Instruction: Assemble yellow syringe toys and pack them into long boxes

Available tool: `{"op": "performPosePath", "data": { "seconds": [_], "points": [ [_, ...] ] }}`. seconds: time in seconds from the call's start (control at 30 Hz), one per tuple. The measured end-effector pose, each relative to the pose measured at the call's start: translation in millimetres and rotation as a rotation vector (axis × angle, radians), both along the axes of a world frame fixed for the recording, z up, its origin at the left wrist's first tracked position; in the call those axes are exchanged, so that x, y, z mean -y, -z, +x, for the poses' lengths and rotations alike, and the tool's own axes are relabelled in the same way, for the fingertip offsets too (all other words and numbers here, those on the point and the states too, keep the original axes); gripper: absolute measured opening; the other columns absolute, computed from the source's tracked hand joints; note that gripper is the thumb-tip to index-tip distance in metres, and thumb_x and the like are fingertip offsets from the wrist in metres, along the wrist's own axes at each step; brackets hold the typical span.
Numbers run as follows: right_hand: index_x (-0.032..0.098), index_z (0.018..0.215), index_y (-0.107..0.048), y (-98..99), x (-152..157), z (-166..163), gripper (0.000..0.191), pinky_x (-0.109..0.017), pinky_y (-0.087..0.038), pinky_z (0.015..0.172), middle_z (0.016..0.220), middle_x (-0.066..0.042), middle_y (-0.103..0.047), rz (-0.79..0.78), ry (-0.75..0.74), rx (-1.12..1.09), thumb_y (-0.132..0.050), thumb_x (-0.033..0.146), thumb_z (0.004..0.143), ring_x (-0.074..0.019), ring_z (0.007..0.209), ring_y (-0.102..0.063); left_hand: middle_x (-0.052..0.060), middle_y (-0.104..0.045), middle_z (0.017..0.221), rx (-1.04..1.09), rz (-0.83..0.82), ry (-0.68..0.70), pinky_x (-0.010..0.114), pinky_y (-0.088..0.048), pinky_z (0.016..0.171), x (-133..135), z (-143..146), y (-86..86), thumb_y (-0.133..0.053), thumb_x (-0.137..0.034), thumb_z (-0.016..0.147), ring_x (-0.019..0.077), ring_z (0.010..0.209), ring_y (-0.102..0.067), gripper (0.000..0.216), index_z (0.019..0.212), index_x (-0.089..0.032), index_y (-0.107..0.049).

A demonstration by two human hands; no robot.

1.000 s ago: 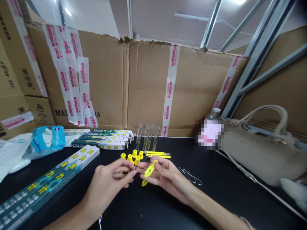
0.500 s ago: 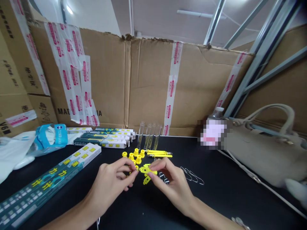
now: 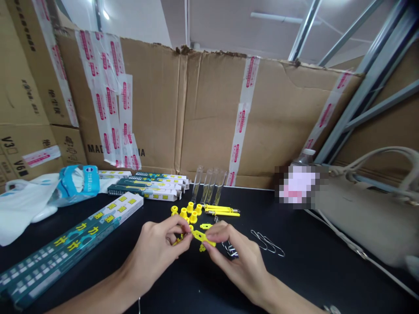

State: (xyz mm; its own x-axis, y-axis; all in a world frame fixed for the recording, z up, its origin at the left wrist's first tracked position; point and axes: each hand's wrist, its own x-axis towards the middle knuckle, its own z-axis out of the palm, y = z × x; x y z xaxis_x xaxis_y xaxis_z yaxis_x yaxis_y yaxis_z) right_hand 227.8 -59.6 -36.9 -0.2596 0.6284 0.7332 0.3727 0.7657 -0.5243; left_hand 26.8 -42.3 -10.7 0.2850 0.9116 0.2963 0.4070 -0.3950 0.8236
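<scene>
My right hand (image 3: 237, 253) pinches a flat yellow plastic piece with slots (image 3: 199, 236) between thumb and fingertips. The piece slants, its free end pointing at my left fingertips. My left hand (image 3: 160, 244) is closed in a pinch at that end; whatever lies between its fingertips is too small to make out. Beyond my hands stand several yellow plastic caps (image 3: 194, 216). Another flat yellow piece (image 3: 205, 226) lies on the black table just past the held one. Small metal clips (image 3: 231, 250) lie partly hidden beside my right hand.
Clear tubes (image 3: 207, 186) stand behind yellow rods with metal ends (image 3: 224, 212). Wire hooks (image 3: 267, 244) lie at right, near a bottle (image 3: 299, 183) and a beige handbag (image 3: 363, 222). Long printed boxes (image 3: 75, 244) and a blue packet (image 3: 78, 183) occupy the left. Cardboard (image 3: 209, 113) walls the back.
The view has swung slightly left. The flat yellow piece in my right hand now slants more, and its free end has come up against my left fingertips.
</scene>
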Motion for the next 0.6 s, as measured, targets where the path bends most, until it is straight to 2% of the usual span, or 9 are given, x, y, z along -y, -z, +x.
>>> {"op": "performPosePath", "data": {
  "seconds": [0.4,0.6],
  "points": [
    [0.023,0.093,-0.056,-2.1,-1.1,-1.8,0.018,-0.027,-0.057,0.072,0.084,-0.002,-0.069,0.086,0.021,0.024,-0.067,0.01,0.087,-0.0171,0.077,-0.069,-0.004,-0.071,0.065,-0.069,0.077,-0.019,0.018,-0.048,0.046,-0.8,-0.4,0.6,-0.061,-0.028,0.08,0.0106,0.044,-0.061,0.008,0.076,-0.021,-0.063],
    [0.021,0.095,-0.054,0.8,0.6,-2.5,0.019,-0.027,-0.056,0.074,0.088,-0.003,-0.067,0.104,-0.052,0.051,-0.062,0.006,0.089,-0.0156,0.08,-0.067,-0.007,-0.066,0.058,-0.176,0.284,-0.066,0.016,-0.043,0.047,-1.7,-1.4,7.2,-0.061,-0.02,0.08,0.0084,0.044,-0.057,0.005,0.077,-0.022,-0.065]
  ]
}}
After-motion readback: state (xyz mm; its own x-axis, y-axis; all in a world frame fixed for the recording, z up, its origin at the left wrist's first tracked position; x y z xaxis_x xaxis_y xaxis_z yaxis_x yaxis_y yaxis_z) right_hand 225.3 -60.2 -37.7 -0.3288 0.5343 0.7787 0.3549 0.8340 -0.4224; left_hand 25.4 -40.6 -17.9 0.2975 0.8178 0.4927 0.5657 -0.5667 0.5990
